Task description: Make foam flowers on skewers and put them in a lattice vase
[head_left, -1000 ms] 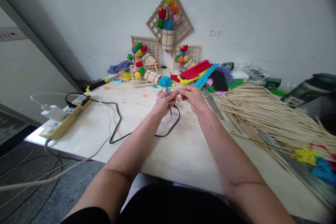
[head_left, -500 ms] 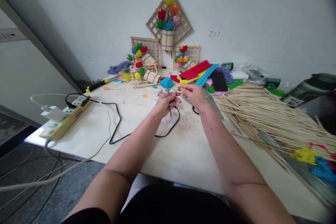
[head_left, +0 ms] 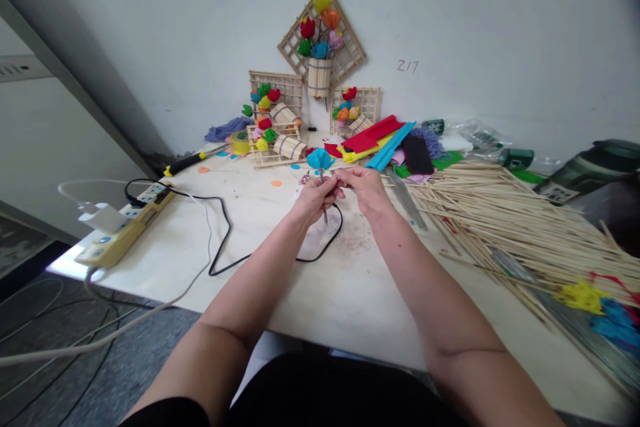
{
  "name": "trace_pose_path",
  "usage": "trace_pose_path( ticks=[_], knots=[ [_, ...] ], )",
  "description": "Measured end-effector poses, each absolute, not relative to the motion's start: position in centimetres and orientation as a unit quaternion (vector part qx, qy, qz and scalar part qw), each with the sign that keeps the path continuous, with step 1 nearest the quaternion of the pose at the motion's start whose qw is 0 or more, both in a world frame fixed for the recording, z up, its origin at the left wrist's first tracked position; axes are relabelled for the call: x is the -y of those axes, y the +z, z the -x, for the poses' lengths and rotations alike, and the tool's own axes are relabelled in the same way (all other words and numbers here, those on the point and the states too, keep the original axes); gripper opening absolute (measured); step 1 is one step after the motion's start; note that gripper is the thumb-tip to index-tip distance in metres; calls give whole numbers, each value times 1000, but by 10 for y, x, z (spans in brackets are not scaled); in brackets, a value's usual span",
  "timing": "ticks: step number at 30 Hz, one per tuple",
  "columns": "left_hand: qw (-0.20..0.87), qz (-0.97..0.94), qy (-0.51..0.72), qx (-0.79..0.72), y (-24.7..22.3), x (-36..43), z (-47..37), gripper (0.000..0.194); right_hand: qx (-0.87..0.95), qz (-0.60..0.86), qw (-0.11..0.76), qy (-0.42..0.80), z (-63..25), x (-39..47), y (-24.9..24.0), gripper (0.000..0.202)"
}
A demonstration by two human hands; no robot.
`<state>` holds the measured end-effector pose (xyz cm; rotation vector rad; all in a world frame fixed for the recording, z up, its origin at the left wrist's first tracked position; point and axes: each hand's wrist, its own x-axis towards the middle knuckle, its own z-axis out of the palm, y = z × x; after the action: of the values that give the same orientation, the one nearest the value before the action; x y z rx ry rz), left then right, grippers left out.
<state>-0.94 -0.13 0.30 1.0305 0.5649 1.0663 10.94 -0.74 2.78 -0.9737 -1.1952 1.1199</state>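
Observation:
A blue flower [head_left: 320,159] on a thin grey stem stands upright above the table, its stem gripped by my left hand [head_left: 316,198]. The stem's lower end shows below the fingers. My right hand [head_left: 363,187] is just right of the flower, with thumb and fingers pinched together close to the left fingertips. What lies between the right fingertips is too small to make out. A black cable [head_left: 341,227] loops on the table below the hands.
Stick lattices with flowers [head_left: 287,147] stand behind my hands. Colored paper strips [head_left: 373,135], a phone [head_left: 419,155] and many wooden sticks [head_left: 480,213] lie to the right. At the left is a power strip [head_left: 107,243]; a dark bottle [head_left: 590,170] is far right.
My right hand has moved left and slightly down, closer to my left hand. The left hand and the blue flower have hardly moved.

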Motion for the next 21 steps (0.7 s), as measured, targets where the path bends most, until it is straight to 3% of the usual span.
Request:
trace_pose_path(
  ticks=[6,11,13,17,21],
  knots=[
    [656,-486,499,-289,7,6,7,38,422,422,623,506,-109,6,30,15],
    [631,-523,492,-292,2,1,8,43,492,430,604,457,-130,7,43,11],
    [611,-543,493,-298,-1,-1,9,45,578,393,564,439,-144,13,53,21],
    [536,-592,505,-326,-4,-4,8,42,738,353,366,443,-174,26,72,37],
    [444,-646,514,-347,-7,-6,7,37,746,407,385,360,-189,31,78,35]
  ],
)
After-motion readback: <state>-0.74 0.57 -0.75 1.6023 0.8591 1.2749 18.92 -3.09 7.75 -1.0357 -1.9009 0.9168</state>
